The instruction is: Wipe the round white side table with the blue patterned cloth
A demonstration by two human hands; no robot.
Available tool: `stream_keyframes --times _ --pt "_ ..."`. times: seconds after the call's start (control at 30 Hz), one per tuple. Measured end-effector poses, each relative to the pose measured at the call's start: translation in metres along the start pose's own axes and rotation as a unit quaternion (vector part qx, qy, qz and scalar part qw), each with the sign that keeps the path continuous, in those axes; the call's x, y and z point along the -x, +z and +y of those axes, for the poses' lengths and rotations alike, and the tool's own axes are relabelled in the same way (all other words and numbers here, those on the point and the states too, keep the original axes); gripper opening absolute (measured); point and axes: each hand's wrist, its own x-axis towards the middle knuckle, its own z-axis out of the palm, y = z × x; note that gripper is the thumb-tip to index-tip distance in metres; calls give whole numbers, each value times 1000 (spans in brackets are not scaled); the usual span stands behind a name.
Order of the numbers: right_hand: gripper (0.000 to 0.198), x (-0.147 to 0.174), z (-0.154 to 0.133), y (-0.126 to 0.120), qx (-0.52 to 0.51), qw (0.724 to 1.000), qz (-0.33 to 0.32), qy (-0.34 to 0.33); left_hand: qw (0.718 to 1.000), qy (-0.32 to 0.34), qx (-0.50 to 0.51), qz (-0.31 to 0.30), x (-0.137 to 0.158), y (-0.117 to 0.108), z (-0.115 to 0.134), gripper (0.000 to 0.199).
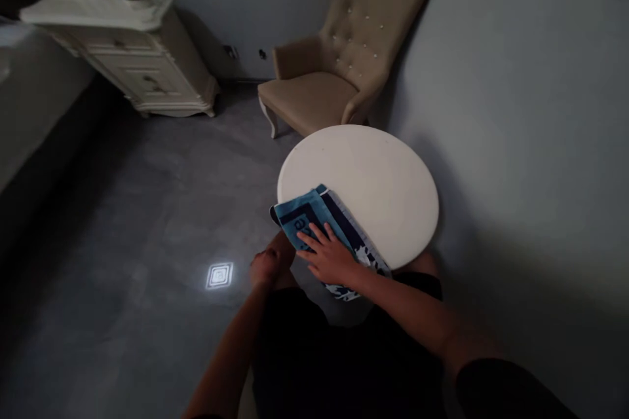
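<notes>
A folded blue cloth (339,209) with navy bands, some lettering and a white pattern lies at the near left edge of a round white table (393,177). Part of it hangs over the rim. My right hand (331,255) lies flat on top of the cloth, fingers spread. Beside the table, my left hand (265,267) rests by my left knee, away from the cloth; its fingers are mostly hidden. A small dark rounded edge (274,215) pokes out under the cloth's left corner, too little of it showing to name.
Behind the table stands a tan buttoned armchair (309,98). A cream cabinet (147,72) is at the back left, near a bed-like edge (29,98). A bright square light pattern (219,275) falls on the grey floor. A wall (521,111) runs along the right.
</notes>
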Motion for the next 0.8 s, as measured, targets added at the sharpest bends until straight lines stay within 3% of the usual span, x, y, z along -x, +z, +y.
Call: stream_keyframes --times 0.17,0.37,0.57,0.8 --pt "68 99 41 -7 20 986 33 161 1000 11 -11 3 3 -2 -1 58" --pt "68 169 123 -19 89 924 52 367 1000 -1 -22 7 2 -2 -1 58" --pt "78 173 212 -47 101 848 30 519 1000 -10 -19 -3 -2 -3 -1 62" --pt "84 137 305 -80 95 813 29 573 1000 -21 -4 -7 -4 -5 -1 64"
